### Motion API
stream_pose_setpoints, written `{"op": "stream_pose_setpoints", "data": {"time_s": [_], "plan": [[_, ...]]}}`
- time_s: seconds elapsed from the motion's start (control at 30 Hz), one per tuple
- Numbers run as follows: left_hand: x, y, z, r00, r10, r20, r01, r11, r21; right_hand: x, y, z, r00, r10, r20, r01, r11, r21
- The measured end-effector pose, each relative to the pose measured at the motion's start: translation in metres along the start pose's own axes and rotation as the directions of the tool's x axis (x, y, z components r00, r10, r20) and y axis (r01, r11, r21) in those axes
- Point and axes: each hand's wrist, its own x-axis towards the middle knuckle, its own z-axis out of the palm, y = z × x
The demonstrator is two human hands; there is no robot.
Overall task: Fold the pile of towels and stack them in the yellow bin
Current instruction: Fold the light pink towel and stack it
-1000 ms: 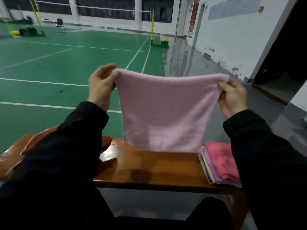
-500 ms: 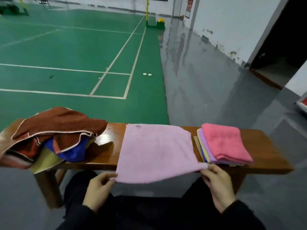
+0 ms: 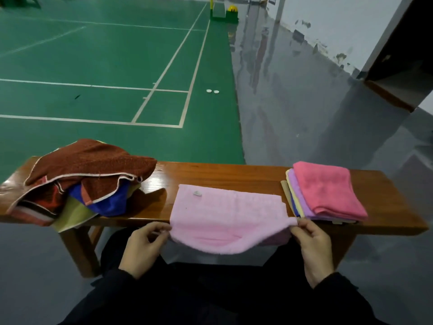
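Green court flooring stretched away behind the wooden bench point(image 3: 225, 174), and I took the bench as my landmark. On its middle lay the pale pink towel point(image 3: 225, 212), its far half flat on the wood and its near edge sagging off the front of the bench toward my lap. My left hand point(image 3: 143, 245) pinched the near left corner between thumb and fingertips; my right hand point(image 3: 309, 240) pinched the near right corner, bunched to a point. Both grips were tight on cloth and held nothing else. The towel's long axis ran along the bench, left to right, with the free far edge lying away from both hands, so I judged the next fold would carry the near edge forward over it. At the bench's left end sat the unfolded pile point(image 3: 79, 184); at its right end the folded stack point(image 3: 328, 191), just beside my right hand. I could not see any yellow bin.
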Motion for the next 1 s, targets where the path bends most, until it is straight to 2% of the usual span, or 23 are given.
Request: {"op": "stream_pose_setpoints", "data": {"time_s": [0.1,0.2,0.4,0.63,0.73,0.83,0.9,0.93,1.0], "plan": [[0.014,0.017,-0.006,0.996,0.014,-0.088,-0.030,0.983,-0.183,0.011,-0.020,0.007,0.999,-0.048,-0.001,0.048,0.995,0.090],[0.040,0.035,-0.010,0.982,-0.016,-0.191,-0.034,0.967,-0.253,0.029,-0.035,0.015,0.997,-0.077,-0.019,0.079,0.983,0.165],[0.097,0.041,-0.002,0.984,0.039,-0.173,-0.050,0.997,-0.061,0.059,-0.020,0.027,0.993,-0.076,-0.090,0.073,0.996,-0.042],[0.138,0.038,0.016,0.988,0.001,-0.154,0.011,0.997,0.082,0.056,-0.030,0.046,0.976,-0.160,-0.149,0.120,0.961,-0.248],[0.151,0.034,0.023,0.993,-0.035,-0.114,0.048,0.993,0.106,0.062,-0.025,0.048,0.982,-0.168,-0.082,0.135,0.941,-0.311],[0.155,0.034,0.030,0.999,-0.050,-0.020,0.052,0.992,0.113,0.061,-0.018,0.048,0.993,-0.113,0.026,0.115,0.931,-0.347],[0.149,0.033,0.034,0.999,-0.044,-0.006,0.044,0.989,0.143,0.053,-0.011,0.049,0.987,-0.143,0.077,0.161,0.921,-0.356],[0.142,0.032,0.036,1.000,-0.008,-0.029,0.014,0.982,0.186,0.048,-0.007,0.050,0.975,-0.197,0.098,0.220,0.894,-0.391],[0.122,0.032,0.044,0.978,0.206,-0.037,-0.177,0.910,0.375,0.038,0.000,0.055,0.931,-0.309,0.193,0.364,0.768,-0.528]]}}
